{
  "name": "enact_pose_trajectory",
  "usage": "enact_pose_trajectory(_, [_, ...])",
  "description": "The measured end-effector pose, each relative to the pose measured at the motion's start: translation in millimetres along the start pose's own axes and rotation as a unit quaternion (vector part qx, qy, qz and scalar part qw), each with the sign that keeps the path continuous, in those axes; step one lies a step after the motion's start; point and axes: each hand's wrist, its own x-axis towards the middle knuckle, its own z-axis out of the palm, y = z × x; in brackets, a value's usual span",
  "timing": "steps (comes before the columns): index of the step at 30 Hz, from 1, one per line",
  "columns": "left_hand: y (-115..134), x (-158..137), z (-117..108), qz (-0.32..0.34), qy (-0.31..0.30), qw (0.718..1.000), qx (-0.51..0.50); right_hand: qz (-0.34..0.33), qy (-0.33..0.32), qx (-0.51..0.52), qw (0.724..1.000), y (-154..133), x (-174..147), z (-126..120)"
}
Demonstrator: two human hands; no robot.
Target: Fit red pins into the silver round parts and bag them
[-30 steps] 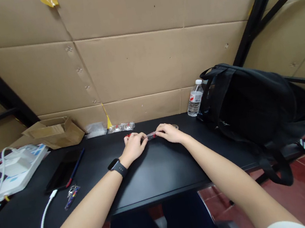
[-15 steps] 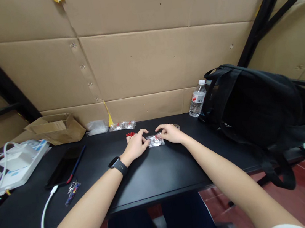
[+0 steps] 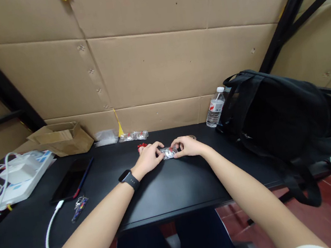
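A small clear plastic packet [image 3: 168,153] with a round silver thing and a bit of red inside is between my two hands, at the desk's middle. My left hand [image 3: 150,157], with a dark watch on its wrist, has thumb and forefinger at the packet's left edge. At the right edge, the thumb and fingers of my right hand [image 3: 189,145] pinch the plastic. Something red and knotted [image 3: 142,146] lies just behind my left hand. A ring-shaped roll [image 3: 192,137] is partly hidden behind my right hand.
Similar packets [image 3: 134,136] and clear bags [image 3: 106,137] lie along the cardboard wall. To the left are a paper bag [image 3: 61,140], a power strip [image 3: 23,180], a phone [image 3: 72,180] and a keyring [image 3: 80,208]. A water bottle [image 3: 215,107] and black backpack [image 3: 284,117] stand right.
My right hand's fingers have closed in on the packet's right side, and the packet looks more tilted. My left hand has barely moved. The view has shifted slightly.
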Motion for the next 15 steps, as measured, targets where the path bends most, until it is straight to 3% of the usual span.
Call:
enact_pose_trajectory(5, [0, -1, 1, 0.007, -0.002, 1.000, 0.004, -0.031, 0.042, -0.028, 0.998, -2, 2, 4])
enact_pose_trajectory(8, [1, -1, 1, 0.007, 0.011, 1.000, 0.013, -0.045, 0.035, -0.022, 0.998, -8, 2, 5])
enact_pose_trajectory(15, [-15, 7, -19, -0.033, 0.144, 0.988, 0.052, -0.042, 0.035, -0.040, 0.998, -13, 4, 10])
